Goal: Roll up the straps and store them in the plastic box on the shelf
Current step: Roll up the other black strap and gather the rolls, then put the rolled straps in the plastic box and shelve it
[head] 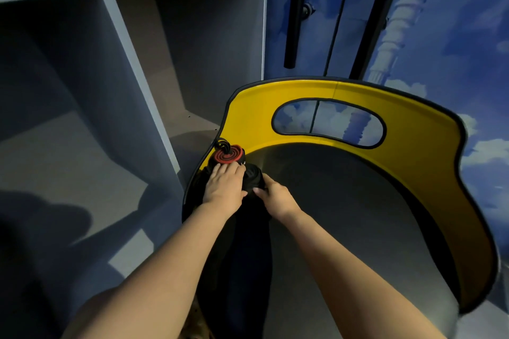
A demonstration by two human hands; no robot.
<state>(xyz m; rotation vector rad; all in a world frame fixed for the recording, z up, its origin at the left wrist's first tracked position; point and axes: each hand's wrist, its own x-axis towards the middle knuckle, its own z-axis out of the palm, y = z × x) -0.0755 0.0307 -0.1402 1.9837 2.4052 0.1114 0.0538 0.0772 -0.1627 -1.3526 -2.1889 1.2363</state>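
A rolled red-and-black strap [229, 154] lies as a flat coil at the left rim of a chair seat [344, 201]. Beside it sits a black strap roll [252, 178]. My left hand [224, 187] lies over the dark straps with its fingertips touching the red coil's near edge. My right hand [272, 197] holds the black roll from the right, fingers curled on it. A long dark strap [242, 270] runs from the roll down the seat between my forearms. No plastic box is in view.
The chair has a yellow curved backrest [413, 124] with an oval cutout. Grey open shelf compartments [170, 58] stand to the left and behind. A blue wall [454, 36] with cloud pictures and black vertical bars is at the right.
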